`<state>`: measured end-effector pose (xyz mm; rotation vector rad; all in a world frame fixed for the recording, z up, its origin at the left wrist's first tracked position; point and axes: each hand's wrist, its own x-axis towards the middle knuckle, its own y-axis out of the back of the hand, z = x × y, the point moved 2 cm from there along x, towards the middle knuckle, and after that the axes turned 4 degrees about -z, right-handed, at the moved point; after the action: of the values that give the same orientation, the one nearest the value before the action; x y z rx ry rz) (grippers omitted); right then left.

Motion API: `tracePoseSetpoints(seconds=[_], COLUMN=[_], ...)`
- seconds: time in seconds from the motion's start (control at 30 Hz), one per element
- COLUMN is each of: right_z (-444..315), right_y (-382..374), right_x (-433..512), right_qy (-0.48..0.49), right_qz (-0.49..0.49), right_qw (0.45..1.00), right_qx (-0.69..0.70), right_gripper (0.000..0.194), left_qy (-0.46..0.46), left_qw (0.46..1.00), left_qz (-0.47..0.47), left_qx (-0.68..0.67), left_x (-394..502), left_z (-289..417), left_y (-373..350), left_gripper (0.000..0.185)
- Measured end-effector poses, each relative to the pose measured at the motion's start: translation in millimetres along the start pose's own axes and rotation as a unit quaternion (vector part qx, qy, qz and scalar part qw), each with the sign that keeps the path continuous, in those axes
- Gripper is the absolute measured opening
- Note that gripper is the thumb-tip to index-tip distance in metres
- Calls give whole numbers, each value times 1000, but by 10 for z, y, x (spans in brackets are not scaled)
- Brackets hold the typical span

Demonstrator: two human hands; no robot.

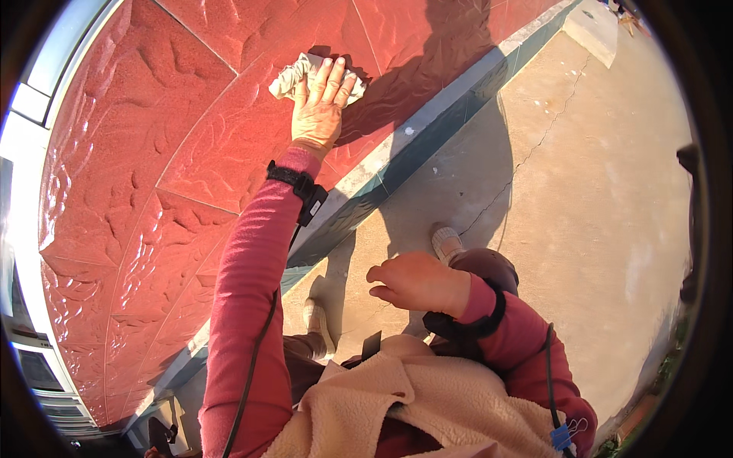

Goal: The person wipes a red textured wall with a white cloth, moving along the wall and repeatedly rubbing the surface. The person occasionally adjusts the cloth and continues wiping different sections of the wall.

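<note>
My left hand [320, 109] presses a crumpled pale cloth [286, 83] flat against the red, rough-textured tiled wall [194, 114]. The fingers are spread over the cloth, which bunches out on both sides of them. That arm reaches forward, with a black strap and a small device [312, 203] at its wrist. Bent in front of my body, my right hand [421, 280] hangs in the air above the paving, touching nothing that I can see. Its fingers curl loosely, with a gap between thumb and forefinger; the palm is hidden.
A narrow ledge [401, 134] with dark tiles below it runs along the wall's foot. Cracked concrete paving [590, 189] lies to the right. White-framed windows [34, 106] edge the left. Cables [252, 372] run along both sleeves. A pale block [590, 34] stands at the far end.
</note>
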<state>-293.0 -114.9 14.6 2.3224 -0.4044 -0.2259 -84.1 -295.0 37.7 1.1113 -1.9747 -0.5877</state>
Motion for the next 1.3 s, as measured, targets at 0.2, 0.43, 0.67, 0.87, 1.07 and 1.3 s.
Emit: tracePoseSetpoints(seconds=[0.2,0.43,0.67,0.87,1.07,1.3], right_z=[77,56,26,-24,12,51], right_y=[9,-10,-80,-29,-9,4], right_x=[37,70,-59,-63,5,74], right_qy=[-31,-20,7,11,-12,-37], right_qz=[-11,-19,21,25,-20,-48], right_qw=[999,1000,1000,1000,1000,998], right_qx=[0,-1,-7,-11,13,-3], right_gripper=[20,22,22,20,20,22], left_qy=[-106,-175,-167,-194,-208,-239], left_qw=[992,977,959,956,975,961], left_qz=[-43,-120,-226,-221,-73,-136], left_qx=[55,23,-20,20,26,-32], left_x=[191,-1065,-2310,-2144,-1055,-1134], left_z=[574,243,-143,-54,547,764], left_y=[-415,-658,-560,-584,-1020,-1133], left_gripper=[49,52,50,50,44,34])
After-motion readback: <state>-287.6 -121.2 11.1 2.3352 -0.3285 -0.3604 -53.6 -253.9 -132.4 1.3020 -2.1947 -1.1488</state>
